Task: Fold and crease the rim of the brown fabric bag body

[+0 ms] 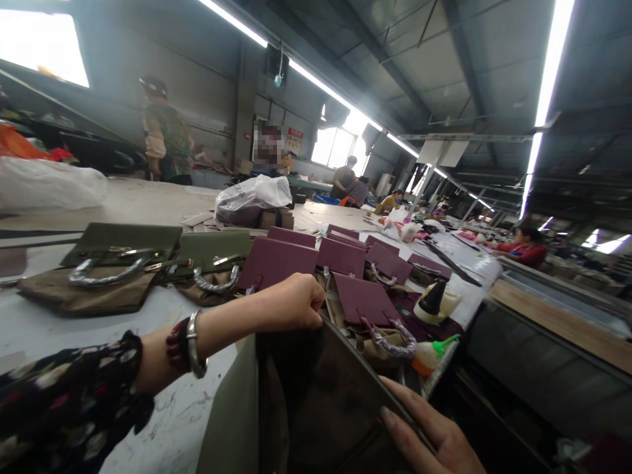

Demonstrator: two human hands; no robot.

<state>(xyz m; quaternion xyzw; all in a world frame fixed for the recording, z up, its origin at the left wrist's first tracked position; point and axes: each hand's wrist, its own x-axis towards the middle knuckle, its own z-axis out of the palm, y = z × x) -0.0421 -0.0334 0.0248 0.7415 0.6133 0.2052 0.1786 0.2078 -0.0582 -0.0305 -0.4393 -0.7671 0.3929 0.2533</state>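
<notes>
A dark green handbag [232, 395] stands close in front of me, its mouth open and its dark lining showing. My left hand [299, 301] is closed, pinching the far corner of the bag's rim. With thumb inside and fingers outside, my right hand [429, 428] grips the rim on the right side. Past my left hand sits a purple handbag [363, 299] with a plastic-wrapped handle. Two green handbags [123, 243] with wrapped handles lie to the left on the white table [182, 395].
Several purple bags [281, 260] stand in rows ahead. A bottle with a black cone top [437, 303] and a green-nozzled bottle [429, 355] stand at the table's right edge. A clear plastic bag [254, 197] lies farther back. Other people work in the background.
</notes>
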